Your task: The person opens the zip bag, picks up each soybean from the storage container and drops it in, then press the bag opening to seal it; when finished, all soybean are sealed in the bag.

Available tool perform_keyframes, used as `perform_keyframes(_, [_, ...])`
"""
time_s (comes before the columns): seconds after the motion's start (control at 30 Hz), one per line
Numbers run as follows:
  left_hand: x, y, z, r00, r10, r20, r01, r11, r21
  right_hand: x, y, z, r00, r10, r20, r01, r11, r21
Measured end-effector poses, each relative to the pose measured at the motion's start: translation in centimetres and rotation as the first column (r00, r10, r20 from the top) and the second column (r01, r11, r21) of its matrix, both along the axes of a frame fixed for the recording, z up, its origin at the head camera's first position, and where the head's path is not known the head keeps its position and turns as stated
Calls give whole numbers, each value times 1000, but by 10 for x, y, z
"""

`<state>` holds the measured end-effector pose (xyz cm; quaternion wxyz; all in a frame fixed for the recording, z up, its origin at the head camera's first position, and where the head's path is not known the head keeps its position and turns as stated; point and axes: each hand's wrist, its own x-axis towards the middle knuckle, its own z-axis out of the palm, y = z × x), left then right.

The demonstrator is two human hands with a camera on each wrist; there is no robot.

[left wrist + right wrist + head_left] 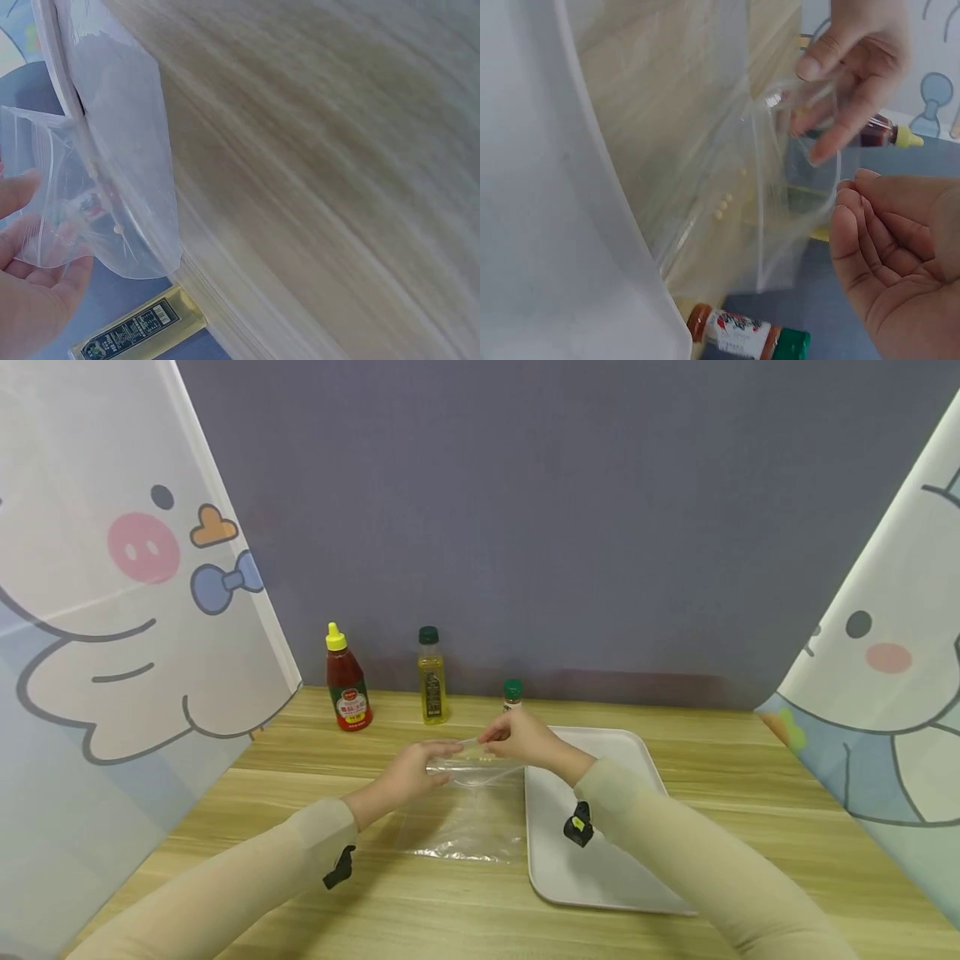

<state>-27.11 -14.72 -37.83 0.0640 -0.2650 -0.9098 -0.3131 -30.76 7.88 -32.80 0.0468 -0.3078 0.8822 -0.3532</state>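
Observation:
A clear zip bag (472, 768) is held up over the wooden table, its mouth towards the back. My left hand (405, 781) grips the bag's left side near the mouth, thumb apart from the fingers, as the left wrist view shows of that hand (37, 307). At the rim, the thumb and fingertips of my right hand (907, 255) come together and appear to pinch the edge; whether anything else is inside them is hidden. Several small pale-yellow round pieces (724, 204) show through the plastic in the right wrist view.
A white tray (547, 868) lies right of the bag, under my right forearm. Along the back stand a red sauce bottle (348, 693) with a yellow cap, an oil bottle (432, 685) and a green-capped jar (513, 690), partly behind my right hand. Printed curtains flank the table.

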Motion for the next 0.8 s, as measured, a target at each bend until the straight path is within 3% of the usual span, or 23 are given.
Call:
perform_keyframes(0.4, [2, -2, 3, 999, 38, 37, -39, 999, 25, -5, 54, 12, 987, -136, 83, 141, 988, -62])
perform_keyframes(0.6, [3, -2, 2, 999, 27, 41, -28, 999, 29, -11, 82, 2, 985, -129, 116, 134, 990, -35])
perform_keyframes(0.8, [1, -3, 1, 1000, 21, 20, -22, 999, 31, -16, 106, -12, 970, -197, 145, 198, 980, 10])
